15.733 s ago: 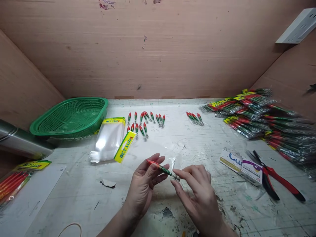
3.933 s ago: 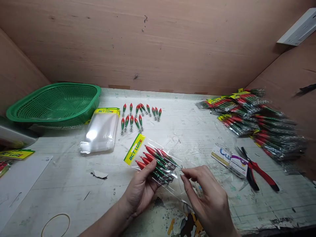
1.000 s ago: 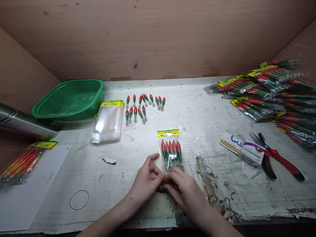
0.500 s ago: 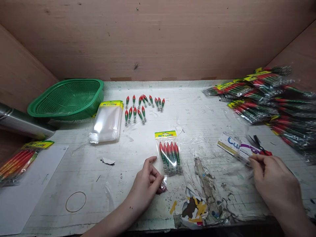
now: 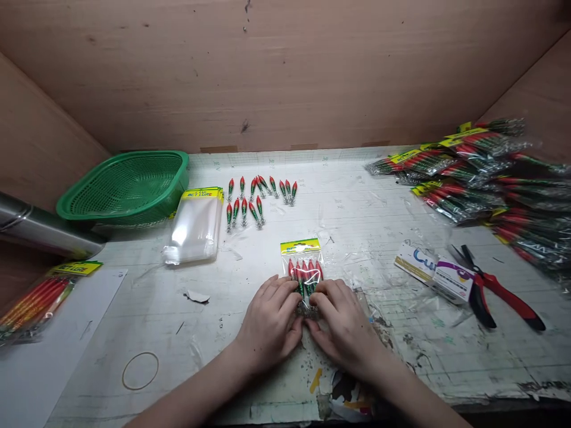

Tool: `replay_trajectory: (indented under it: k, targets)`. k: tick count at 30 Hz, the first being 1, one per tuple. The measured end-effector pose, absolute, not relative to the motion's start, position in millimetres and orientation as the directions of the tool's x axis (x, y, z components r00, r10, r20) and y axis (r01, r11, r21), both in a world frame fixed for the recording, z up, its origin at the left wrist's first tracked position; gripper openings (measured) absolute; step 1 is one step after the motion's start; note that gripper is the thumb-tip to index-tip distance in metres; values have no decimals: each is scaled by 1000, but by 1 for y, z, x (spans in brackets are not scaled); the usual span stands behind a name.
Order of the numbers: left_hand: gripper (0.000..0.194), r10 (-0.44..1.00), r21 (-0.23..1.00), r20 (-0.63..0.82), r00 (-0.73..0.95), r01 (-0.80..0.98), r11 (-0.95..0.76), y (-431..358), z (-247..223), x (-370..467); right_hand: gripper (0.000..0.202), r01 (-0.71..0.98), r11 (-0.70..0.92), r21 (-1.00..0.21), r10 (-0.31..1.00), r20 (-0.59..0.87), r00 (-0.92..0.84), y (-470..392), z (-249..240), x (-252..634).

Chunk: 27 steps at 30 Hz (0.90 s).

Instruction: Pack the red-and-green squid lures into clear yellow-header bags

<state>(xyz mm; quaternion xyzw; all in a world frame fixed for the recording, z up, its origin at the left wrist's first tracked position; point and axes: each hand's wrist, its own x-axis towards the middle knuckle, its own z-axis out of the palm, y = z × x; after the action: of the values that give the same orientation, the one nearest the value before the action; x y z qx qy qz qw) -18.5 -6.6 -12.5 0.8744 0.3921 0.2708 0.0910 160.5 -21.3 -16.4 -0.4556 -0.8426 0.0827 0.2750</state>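
Observation:
A clear bag of several red-green lures [image 5: 306,270] with a yellow header lies flat at the front middle. My left hand [image 5: 274,315] grips its lower left edge, fingers bent over the plastic. On the lower right edge of the same bag, my right hand [image 5: 341,318] has its fingers closed, thumb near the other thumb. The bag's bottom corners are hidden under the fingers. Beyond it, loose red-green lures [image 5: 244,211] lie in two rows. Left of those rows is a stack of clear bags [image 5: 195,229] with yellow headers.
A green basket [image 5: 125,187] stands at the back left, near a metal cylinder [image 5: 49,226]. Filled packets [image 5: 473,199] are heaped at the right. Red-black pliers [image 5: 495,291] lie beside cards [image 5: 452,279]. A rubber band [image 5: 140,370] and an orange-red packet [image 5: 38,300] are at the left.
My right hand has moved left from the cards to the filled bag, uncovering the pliers. My left hand has shifted onto the bag's lower left edge. The plastic at my left fingertips no longer shows.

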Motion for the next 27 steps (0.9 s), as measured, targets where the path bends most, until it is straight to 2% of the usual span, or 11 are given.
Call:
replay_trajectory:
  k: [3, 8, 12, 14, 16, 18, 20, 21, 24, 27]
  targets:
    - [20, 729, 345, 424, 538, 648, -679, -7, -13, -17, 10, 728, 545, -415, 834, 358, -420, -19, -16, 162]
    - [25, 774, 374, 389, 500, 682, -628, -11, -14, -9, 9, 739, 526, -420, 844, 366, -393, -20, -18, 156]
    - [45, 745, 364, 387, 543, 652, -665, -12, -12, -26, 10, 758, 531, -379, 832, 403, -381, -19, -15, 168]
    - [52, 671, 288, 407, 619, 610, -738, -11, -10, -44, 11, 728, 572, -379, 807, 417, -417, -21, -9, 187]
    - [48, 543, 143, 449, 710, 543, -827, -8, -9, -60, 12, 688, 656, -310, 741, 435, -511, -23, -5, 206]
    - [42, 401, 17, 457, 794, 443, -896, -5, -7, -67, 17, 631, 762, -149, 622, 443, -646, -26, -4, 219]
    - [36, 303, 6, 421, 855, 332, -943, -3, -4, -63, 23, 529, 848, -26, 484, 443, -754, -27, -5, 221]
    - [35, 277, 31, 403, 872, 290, -957, -2, -3, -59, 25, 475, 880, -16, 431, 451, -782, -26, -6, 219]
    - [30, 285, 98, 453, 845, 271, -958, -3, -3, -44, 25, 378, 914, -151, 396, 541, -742, -24, -12, 209]
    - [19, 491, 291, 544, 681, 396, -871, -9, -11, -35, 20, 374, 819, -434, 572, 576, -585, -22, -17, 206]
